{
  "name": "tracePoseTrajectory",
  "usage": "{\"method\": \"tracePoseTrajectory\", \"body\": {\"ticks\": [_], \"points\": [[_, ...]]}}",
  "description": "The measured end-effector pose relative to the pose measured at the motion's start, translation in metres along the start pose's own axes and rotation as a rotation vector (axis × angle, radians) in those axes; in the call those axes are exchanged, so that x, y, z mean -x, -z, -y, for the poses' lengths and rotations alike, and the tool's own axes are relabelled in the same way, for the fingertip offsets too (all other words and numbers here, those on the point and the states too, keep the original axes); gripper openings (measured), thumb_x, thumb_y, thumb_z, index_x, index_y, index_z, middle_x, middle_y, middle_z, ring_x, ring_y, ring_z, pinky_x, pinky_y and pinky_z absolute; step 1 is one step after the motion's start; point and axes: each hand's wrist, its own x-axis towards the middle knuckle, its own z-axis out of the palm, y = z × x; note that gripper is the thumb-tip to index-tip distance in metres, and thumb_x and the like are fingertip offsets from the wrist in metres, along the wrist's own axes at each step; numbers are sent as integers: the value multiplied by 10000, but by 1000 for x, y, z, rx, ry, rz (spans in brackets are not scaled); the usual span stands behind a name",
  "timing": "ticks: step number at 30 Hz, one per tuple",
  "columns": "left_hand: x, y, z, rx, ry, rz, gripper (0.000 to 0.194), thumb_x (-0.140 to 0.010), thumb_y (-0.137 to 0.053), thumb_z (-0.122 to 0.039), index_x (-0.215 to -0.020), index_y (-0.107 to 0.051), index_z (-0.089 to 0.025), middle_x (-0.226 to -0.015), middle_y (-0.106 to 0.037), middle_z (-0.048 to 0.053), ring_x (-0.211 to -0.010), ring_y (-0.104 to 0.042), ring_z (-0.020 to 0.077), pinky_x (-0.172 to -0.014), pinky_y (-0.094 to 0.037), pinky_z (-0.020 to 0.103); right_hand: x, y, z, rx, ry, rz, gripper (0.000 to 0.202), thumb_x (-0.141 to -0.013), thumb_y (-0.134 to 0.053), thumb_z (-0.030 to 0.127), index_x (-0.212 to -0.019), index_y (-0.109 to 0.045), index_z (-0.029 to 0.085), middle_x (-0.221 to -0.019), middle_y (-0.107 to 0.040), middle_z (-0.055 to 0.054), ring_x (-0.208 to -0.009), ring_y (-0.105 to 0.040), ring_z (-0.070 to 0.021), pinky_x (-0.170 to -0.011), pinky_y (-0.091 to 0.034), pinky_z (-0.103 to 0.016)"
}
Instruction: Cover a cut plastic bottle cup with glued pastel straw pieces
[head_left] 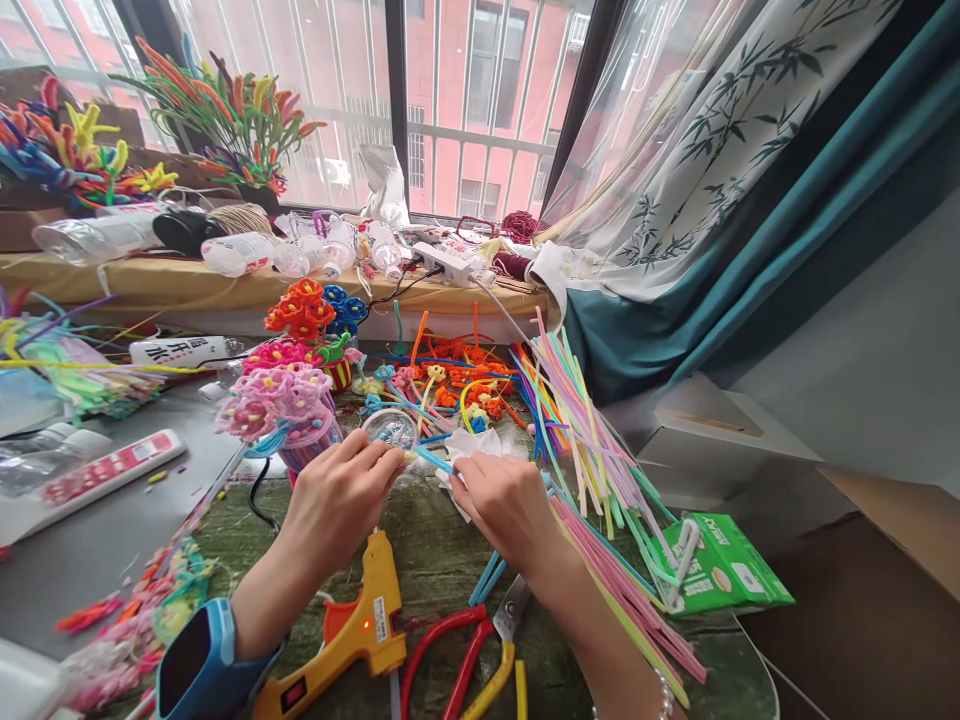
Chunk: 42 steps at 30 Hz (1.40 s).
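Between my two hands stretches a light blue pipe cleaner (435,460). My left hand (345,487) pinches its left end, where a small pale yellow bit shows at the fingertips. Closed around the other end is my right hand (504,505). Just beyond the fingers sit a clear round dish (391,430) and a crumpled white tissue (477,447). Below my left hand lies a yellow glue gun (367,625) with a lit red light. Red-handled pliers (450,650) and yellow-handled scissors (504,655) rest under my right forearm, near cut blue pipe cleaners (489,578).
Bundled pipe cleaners (592,430) spread along the right, beside a green packet (724,565) and a cardboard box (720,450). Pink fuzzy flowers (277,405) stand left of the dish; loose orange flowers (465,370) lie behind it. A power strip (442,262) sits on the windowsill.
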Motion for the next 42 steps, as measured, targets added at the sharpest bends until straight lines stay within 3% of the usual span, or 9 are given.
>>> {"method": "tracePoseTrajectory", "body": {"ticks": [9, 16, 21, 29, 36, 42], "points": [[-2, 4, -5, -23, -104, -44, 126, -900, -570, -134, -821, -642, -200, -716, -646, -1, -704, -528, 202, -644, -403, 331, 0, 0, 3, -227, -50, -66, 177, -980, -504, 193, -875, -639, 149, -717, -680, -33, -636, -658, -175, -587, -414, -286], [-4, 12, -10, -93, -196, -146, 185, -917, -502, -73, -904, -669, -151, -712, -645, 15, -697, -541, 190, -609, -388, 334, 4, -7, 16, -616, -235, -193, 199, -994, -500, 269, -914, -644, 157, -787, -705, -47, -691, -674, -156, -653, -500, -255], [-1, 6, -12, -106, -213, -187, 216, -930, -466, -66, -910, -668, -138, -719, -640, 24, -699, -543, 186, -606, -380, 342, 3, -8, 22, -726, -326, -225, 179, -960, -555, 267, -836, -651, 179, -748, -699, -33, -670, -665, -153, -624, -509, -245], [1, 3, -11, -128, -212, -213, 231, -933, -449, -72, -919, -662, -162, -751, -663, 35, -721, -559, 186, -614, -388, 342, -3, -1, 20, -863, -373, -133, 178, -938, -579, 304, -835, -656, 180, -775, -699, -34, -690, -649, -156, -660, -520, -258], [3, 6, -11, -127, -221, -225, 230, -930, -446, -51, -948, -658, -139, -764, -667, 36, -739, -580, 189, -616, -394, 345, -6, 0, 17, -1126, -569, 21, 307, -952, -531, 409, -800, -654, 173, -675, -668, -16, -586, -647, -137, -591, -499, -235], [3, 6, -14, -121, -229, -231, 203, -912, -481, -44, -926, -652, -152, -771, -659, 31, -763, -601, 186, -607, -403, 343, -6, -3, 17, -1206, -593, 109, 349, -927, -545, 494, -805, -641, 182, -639, -635, 5, -531, -613, -122, -540, -488, -224]]}}
